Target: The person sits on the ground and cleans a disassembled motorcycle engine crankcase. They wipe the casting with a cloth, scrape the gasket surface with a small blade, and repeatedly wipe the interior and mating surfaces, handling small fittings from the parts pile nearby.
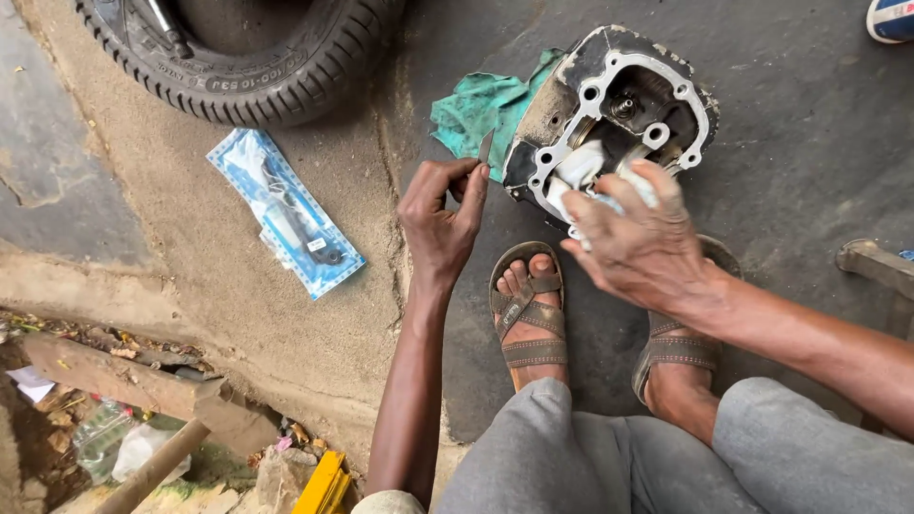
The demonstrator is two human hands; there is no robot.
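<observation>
Far left of the engine head [609,109], down at the bottom corner, sat a heap of rubble and timber [124,385], a plastic bottle [100,438] lying in it. Up top, well left of the head, a tyre [252,67] rested on the ground. Just below the tyre lay a flat blue packet [286,211], dark parts showing through its clear face, still well apart from the head. A yellow tool [324,485] poked in at the bottom edge. Closer in, the left hand [443,221] was pinched shut on a thin blade [486,147], thumb and fingers closed on its lower end, the tip pointing up right beside the head's left edge. Behind that edge a green rag [476,109] lay crumpled, partly tucked under the head. The head itself stood tilted on the dark floor, open face toward the camera, pale rim all round. The right hand [633,238] was clamped on a white cloth [581,171], pressed against the head's lower face. Below the head, two feet in brown sandals [528,319] were planted on the floor, grey trousers at the knees. Far right of the head, a wooden piece [876,266] jutted in.
</observation>
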